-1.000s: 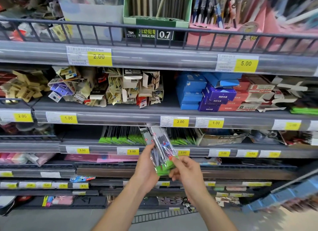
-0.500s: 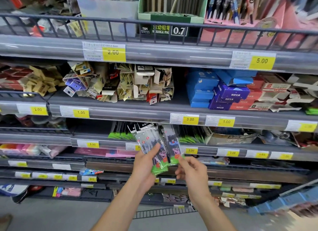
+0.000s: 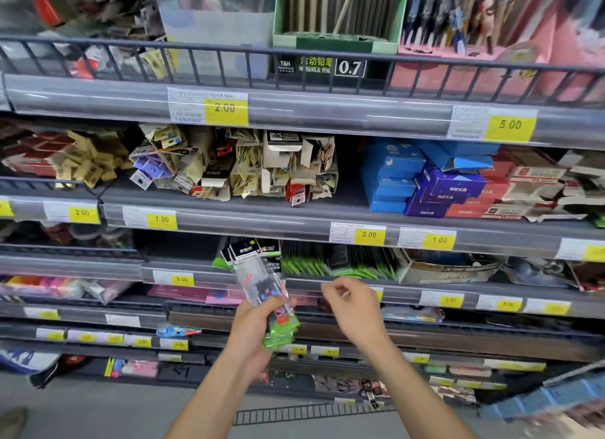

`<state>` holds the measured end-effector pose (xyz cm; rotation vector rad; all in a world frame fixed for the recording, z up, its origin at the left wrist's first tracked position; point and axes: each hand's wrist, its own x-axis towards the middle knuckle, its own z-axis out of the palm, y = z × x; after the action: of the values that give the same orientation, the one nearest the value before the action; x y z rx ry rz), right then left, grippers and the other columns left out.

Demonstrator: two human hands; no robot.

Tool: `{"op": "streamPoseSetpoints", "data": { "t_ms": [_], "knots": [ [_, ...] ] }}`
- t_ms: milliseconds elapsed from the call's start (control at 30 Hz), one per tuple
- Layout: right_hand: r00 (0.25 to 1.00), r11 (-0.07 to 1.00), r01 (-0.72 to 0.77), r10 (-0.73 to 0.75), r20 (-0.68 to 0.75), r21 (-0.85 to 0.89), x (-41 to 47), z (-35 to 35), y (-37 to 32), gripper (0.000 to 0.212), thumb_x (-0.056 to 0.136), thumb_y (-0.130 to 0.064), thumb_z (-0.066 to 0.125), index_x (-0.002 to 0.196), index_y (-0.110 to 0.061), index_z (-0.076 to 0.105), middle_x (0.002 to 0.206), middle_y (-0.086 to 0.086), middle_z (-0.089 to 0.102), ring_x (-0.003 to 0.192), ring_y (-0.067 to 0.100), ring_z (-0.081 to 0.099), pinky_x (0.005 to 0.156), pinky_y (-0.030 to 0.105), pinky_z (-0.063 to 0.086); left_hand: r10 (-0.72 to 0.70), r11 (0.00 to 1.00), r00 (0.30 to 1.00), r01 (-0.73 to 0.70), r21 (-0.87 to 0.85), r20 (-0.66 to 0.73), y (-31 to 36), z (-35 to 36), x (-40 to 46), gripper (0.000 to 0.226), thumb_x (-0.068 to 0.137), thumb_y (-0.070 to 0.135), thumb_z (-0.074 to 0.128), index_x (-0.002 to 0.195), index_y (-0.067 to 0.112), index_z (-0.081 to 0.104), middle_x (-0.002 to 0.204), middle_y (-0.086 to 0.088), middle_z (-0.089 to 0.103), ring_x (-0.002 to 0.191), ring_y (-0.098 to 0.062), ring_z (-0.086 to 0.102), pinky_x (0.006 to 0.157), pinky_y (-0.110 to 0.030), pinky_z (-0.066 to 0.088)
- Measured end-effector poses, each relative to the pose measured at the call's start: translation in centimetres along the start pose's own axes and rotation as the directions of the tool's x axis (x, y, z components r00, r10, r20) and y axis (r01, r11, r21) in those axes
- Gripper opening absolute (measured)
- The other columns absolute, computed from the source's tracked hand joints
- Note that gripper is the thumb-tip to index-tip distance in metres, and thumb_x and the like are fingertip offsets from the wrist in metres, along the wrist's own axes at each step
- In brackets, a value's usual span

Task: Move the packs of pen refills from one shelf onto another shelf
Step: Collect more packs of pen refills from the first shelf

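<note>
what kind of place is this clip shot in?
Most likely a stationery aisle in a shop. Tiered grey shelves carry yellow price tags, a display box marked as 0.7 mechanical pencils stands on the top shelf, and the left hand holds clear packs of pen refills.

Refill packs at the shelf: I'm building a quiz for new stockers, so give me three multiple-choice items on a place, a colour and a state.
1. Which hand holds the refill packs? A left B right C neither
2. Colour of the packs' bottom edge? A red B green C white
3. The right hand is: A gripping a box B resting on the floor C holding nothing

Key: 1 A, the left hand grips the bundle below the 5.00 price tag; 2 B, green shows beneath the fingers; 3 C, its loosely curled fingers are apart from the packs.
</note>
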<state>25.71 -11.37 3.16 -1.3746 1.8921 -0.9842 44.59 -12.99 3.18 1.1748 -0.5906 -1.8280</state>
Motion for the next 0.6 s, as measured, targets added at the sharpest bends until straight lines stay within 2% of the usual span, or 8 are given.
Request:
{"op": "streamPoseSetpoints", "data": {
  "t_ms": [33, 100, 167, 267, 333, 400, 500, 600],
  "knots": [
    [0.998, 0.996, 0.005, -0.010, -0.055, -0.085, 1.1, 0.0, 0.2, 0.019, 0.094, -0.046, 0.062, 0.095, -0.031, 0.073, 0.095, -0.011, 0.073, 0.079, -0.002, 0.061, 0.069, 0.022, 0.045, 0.006, 1.000, 1.000, -0.006, 0.001, -0.010, 0.1, -0.3, 0.0, 0.019, 0.098, 0.000, 0.065, 0.117, 0.003, 0.066, 0.094, -0.019, 0.076, 0.073, -0.026, 0.072, 0.061, -0.036, 0.054],
    [0.997, 0.962, -0.013, -0.010, -0.083, -0.271, 3.4, 0.6, 0.4, 0.044, 0.097, -0.049, 0.061, 0.130, -0.020, 0.064, 0.127, 0.002, 0.066, 0.109, 0.016, 0.064, 0.085, 0.030, 0.051, 0.005, 1.000, 1.000, -0.005, -0.004, -0.007, 0.4, -0.8, -0.3, 0.018, 0.097, -0.002, 0.064, 0.113, 0.005, 0.065, 0.083, -0.014, 0.070, 0.067, -0.026, 0.066, 0.061, -0.036, 0.051],
    [0.995, 0.916, -0.060, 0.026, -0.091, -0.395, 5.1, 1.5, 0.0, 0.062, 0.096, -0.058, 0.057, 0.139, -0.013, 0.057, 0.132, 0.011, 0.062, 0.118, 0.030, 0.062, 0.091, 0.040, 0.054, 0.004, 1.000, 1.000, -0.004, -0.008, 0.000, 0.4, -1.0, -0.5, 0.019, 0.095, -0.002, 0.064, 0.112, 0.006, 0.064, 0.080, -0.013, 0.067, 0.067, -0.025, 0.064, 0.062, -0.037, 0.049],
    [0.997, 0.872, -0.046, 0.010, -0.078, -0.486, 6.3, 2.6, -0.3, 0.059, 0.095, -0.062, 0.057, 0.125, -0.011, 0.066, 0.106, 0.010, 0.072, 0.096, 0.030, 0.069, 0.077, 0.038, 0.057, 0.014, 1.000, 1.000, -0.014, -0.020, -0.001, 0.6, -1.3, -0.6, 0.020, 0.095, -0.002, 0.064, 0.112, 0.007, 0.065, 0.081, -0.012, 0.068, 0.070, -0.025, 0.064, 0.064, -0.039, 0.049],
    [0.996, 0.869, -0.020, -0.023, -0.081, -0.495, 6.2, 3.0, -0.1, 0.056, 0.097, -0.056, 0.059, 0.134, -0.014, 0.063, 0.110, 0.009, 0.075, 0.100, 0.031, 0.071, 0.076, 0.037, 0.056, 0.021, 0.999, 1.000, -0.021, -0.040, -0.012, 0.7, -1.5, -0.6, 0.020, 0.096, -0.002, 0.064, 0.113, 0.008, 0.066, 0.082, -0.012, 0.070, 0.072, -0.025, 0.065, 0.065, -0.039, 0.049],
    [0.991, 0.866, 0.009, -0.073, -0.109, -0.499, 5.9, 3.0, 0.2, 0.048, 0.101, -0.047, 0.058, 0.135, -0.014, 0.064, 0.113, 0.010, 0.075, 0.102, 0.031, 0.071, 0.077, 0.037, 0.057, 0.021, 0.998, 0.999, -0.023, -0.055, -0.025, 0.8, -1.8, -0.5, 0.022, 0.096, -0.002, 0.064, 0.115, 0.007, 0.066, 0.084, -0.013, 0.070, 0.074, -0.025, 0.066, 0.066, -0.041, 0.050],
    [0.981, 0.908, 0.022, -0.100, -0.163, -0.419, 5.8, 2.7, 0.9, 0.032, 0.104, -0.033, 0.052, 0.108, -0.011, 0.075, 0.082, 0.007, 0.074, 0.073, 0.024, 0.069, 0.060, 0.031, 0.051, 0.014, 0.998, 0.999, -0.016, -0.060, -0.032, 0.7, -2.0, -0.3, 0.023, 0.095, -0.001, 0.065, 0.117, 0.007, 0.065, 0.084, -0.013, 0.070, 0.074, -0.025, 0.065, 0.067, -0.040, 0.050],
    [0.963, 0.961, -0.021, -0.055, -0.264, -0.274, 5.4, 2.0, 1.2, 0.031, 0.102, -0.024, 0.056, 0.077, -0.009, 0.068, 0.055, 0.000, 0.058, 0.046, 0.011, 0.050, 0.044, 0.023, 0.033, -0.014, 0.999, 0.999, 0.012, -0.053, -0.033, 0.4, -1.6, -0.3, 0.021, 0.094, 0.000, 0.067, 0.114, 0.008, 0.065, 0.080, -0.011, 0.071, 0.070, -0.024, 0.065, 0.066, -0.039, 0.049]
  ]
}}
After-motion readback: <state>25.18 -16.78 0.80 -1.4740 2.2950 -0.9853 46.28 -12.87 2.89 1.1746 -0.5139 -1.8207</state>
